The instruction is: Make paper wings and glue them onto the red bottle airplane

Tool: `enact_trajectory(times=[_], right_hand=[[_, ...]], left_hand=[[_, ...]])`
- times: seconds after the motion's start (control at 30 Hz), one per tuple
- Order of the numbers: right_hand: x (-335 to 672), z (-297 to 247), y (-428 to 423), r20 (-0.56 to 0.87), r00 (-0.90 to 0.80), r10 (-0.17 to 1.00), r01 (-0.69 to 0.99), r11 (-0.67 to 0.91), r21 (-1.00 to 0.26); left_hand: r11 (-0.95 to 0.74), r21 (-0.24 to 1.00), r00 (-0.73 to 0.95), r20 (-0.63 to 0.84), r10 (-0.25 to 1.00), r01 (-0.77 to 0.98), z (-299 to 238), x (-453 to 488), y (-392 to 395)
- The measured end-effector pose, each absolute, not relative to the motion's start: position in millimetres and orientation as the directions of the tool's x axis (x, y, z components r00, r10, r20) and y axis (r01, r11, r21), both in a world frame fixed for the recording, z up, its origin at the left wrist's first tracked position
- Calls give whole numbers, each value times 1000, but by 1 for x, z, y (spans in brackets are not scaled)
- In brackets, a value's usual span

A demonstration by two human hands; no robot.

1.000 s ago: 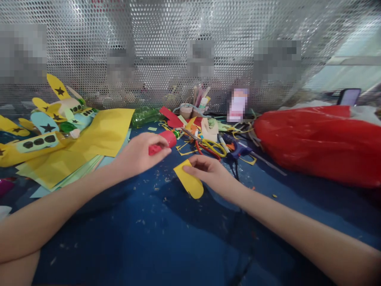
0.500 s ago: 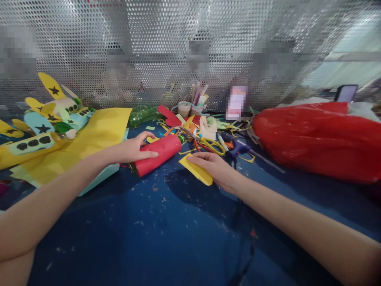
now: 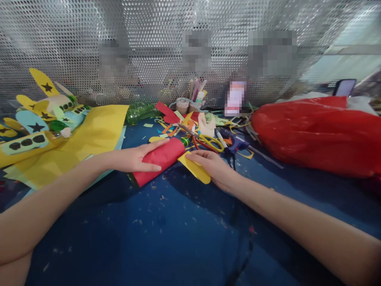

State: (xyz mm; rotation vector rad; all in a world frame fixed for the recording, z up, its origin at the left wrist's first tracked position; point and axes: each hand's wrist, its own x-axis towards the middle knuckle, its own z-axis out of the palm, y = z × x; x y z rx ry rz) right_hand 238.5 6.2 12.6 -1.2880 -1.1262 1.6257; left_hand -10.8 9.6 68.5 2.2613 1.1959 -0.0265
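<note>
A green plastic bottle wrapped in red paper (image 3: 171,153) lies on its side on the blue table, its neck pointing right and away from me. My left hand (image 3: 139,158) grips it from above, thumb on the near side and fingers over the far side. My right hand (image 3: 210,163) pinches a yellow paper strip (image 3: 198,171) with one rounded end, close to the bottle's neck end. Just beyond my right hand lie yellow-and-red-handled scissors (image 3: 212,143) and a blue glue gun (image 3: 237,145).
Bottle airplanes (image 3: 28,143) with paper wings stand at the left beside yellow paper sheets (image 3: 98,131). A bare green bottle (image 3: 139,113), paper scraps (image 3: 171,115) and cups of sticks (image 3: 183,105) are at the back. At right lies a big red plastic bag (image 3: 315,137).
My left hand has slid further over the wrapped bottle, and the bottle has shifted slightly right and toward me. The yellow strip now sits nearer the bottle; my right hand has barely moved.
</note>
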Motion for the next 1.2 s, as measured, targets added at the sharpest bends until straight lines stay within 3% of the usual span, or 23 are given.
enact_trajectory(times=[1.2], right_hand=[[234,14,8,-317,-166,934,69,-310,-948]], left_hand=[[-450,461,599,-251,760,765,65,-11,7]])
